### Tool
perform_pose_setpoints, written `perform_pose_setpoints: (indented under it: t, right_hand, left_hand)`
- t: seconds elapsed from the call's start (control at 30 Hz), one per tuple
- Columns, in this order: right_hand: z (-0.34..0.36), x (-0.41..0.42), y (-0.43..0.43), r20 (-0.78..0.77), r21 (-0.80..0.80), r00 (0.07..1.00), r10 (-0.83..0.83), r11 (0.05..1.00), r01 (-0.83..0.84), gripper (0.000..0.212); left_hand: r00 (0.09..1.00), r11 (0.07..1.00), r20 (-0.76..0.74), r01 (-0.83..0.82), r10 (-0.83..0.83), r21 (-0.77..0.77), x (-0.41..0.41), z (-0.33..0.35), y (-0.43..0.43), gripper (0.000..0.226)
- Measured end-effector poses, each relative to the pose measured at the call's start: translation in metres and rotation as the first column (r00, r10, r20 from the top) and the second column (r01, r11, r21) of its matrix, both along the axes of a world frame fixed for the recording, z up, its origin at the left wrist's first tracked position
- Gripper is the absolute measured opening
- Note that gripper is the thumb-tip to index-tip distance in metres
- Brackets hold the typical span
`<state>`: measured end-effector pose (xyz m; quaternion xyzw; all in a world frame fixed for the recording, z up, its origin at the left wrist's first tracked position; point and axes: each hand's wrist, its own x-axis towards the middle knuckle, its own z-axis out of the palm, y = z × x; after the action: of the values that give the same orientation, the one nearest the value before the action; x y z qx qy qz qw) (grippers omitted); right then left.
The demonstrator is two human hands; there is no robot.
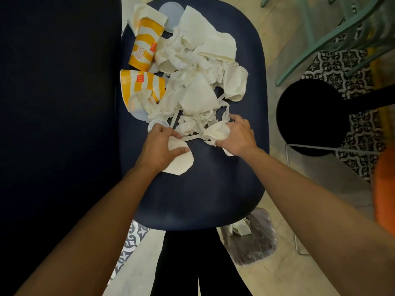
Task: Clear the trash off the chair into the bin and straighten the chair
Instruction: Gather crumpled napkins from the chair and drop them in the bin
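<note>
Seemingly, left grip (pixel 162 150) and right grip (pixel 238 135) each clutch paper scraps (pixel 181 164) on chair (pixel 213 189).

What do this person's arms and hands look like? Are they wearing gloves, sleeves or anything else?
No robot parts here, just a person's two bare arms. The left forearm and right forearm show no sleeve anywhere in view. The left hand and right hand wear no gloves, and no watch, bracelet or ring shows on either. No tattoos or other markings are visible.
</note>
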<state>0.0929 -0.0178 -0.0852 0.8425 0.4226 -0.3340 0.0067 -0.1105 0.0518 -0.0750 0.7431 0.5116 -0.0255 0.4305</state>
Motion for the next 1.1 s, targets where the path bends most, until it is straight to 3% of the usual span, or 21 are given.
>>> perform_pose_setpoints:
  t: [0.1, 0.23, 0.33, 0.5, 0.63, 0.73, 0.93, 1.1]
  right_hand:
    - [-0.006, -0.004, 0.000, -0.063, -0.032, 0.998, 0.012, 0.999, -0.014, 0.067]
    - [-0.009, -0.009, -0.001, -0.055, 0.020, 0.998, -0.016, 1.000, 0.017, 0.052]
    - [-0.006, -0.010, -0.003, -0.109, 0.037, 0.990, -0.086, 0.995, 0.090, 0.042]
    - [0.008, -0.013, -0.012, -0.321, 0.079, 0.933, -0.162, 0.977, 0.197, 0.065]
    - [0.012, -0.022, -0.006, -0.423, 0.110, 0.905, -0.040, 0.989, 0.095, 0.083]
    - [0.006, -0.033, 0.002, -0.384, 0.156, 0.921, 0.071, 0.988, -0.011, 0.092]
    - [0.004, -0.054, 0.014, -0.146, 0.131, 0.946, 0.290, 0.953, -0.272, 0.107]
    - [0.008, -0.066, 0.024, -0.042, 0.131, 0.892, 0.450, 0.888, -0.442, 0.111]
  left_hand:
    - [0.984, 0.986, -0.078, 0.160, -0.162, -0.040, -0.004, -0.001, -0.005, 0.059]
    - [0.915, 0.930, -0.198, 0.366, -0.353, 0.031, -0.004, 0.000, -0.008, 0.087]
    - [0.884, 0.907, -0.236, 0.420, -0.404, 0.017, -0.002, -0.002, -0.009, 0.098]
    - [0.863, 0.899, -0.277, 0.439, -0.423, -0.007, -0.001, -0.004, -0.015, 0.098]
    - [0.874, 0.910, -0.272, 0.416, -0.402, -0.008, -0.001, -0.006, -0.021, 0.093]
    - [0.902, 0.929, -0.253, 0.369, -0.349, 0.037, -0.001, -0.005, -0.023, 0.083]
    - [0.938, 0.957, -0.231, 0.281, -0.259, 0.068, -0.007, -0.006, -0.018, 0.075]
    - [0.963, 0.975, -0.171, 0.219, -0.211, 0.030, -0.011, -0.006, -0.014, 0.078]
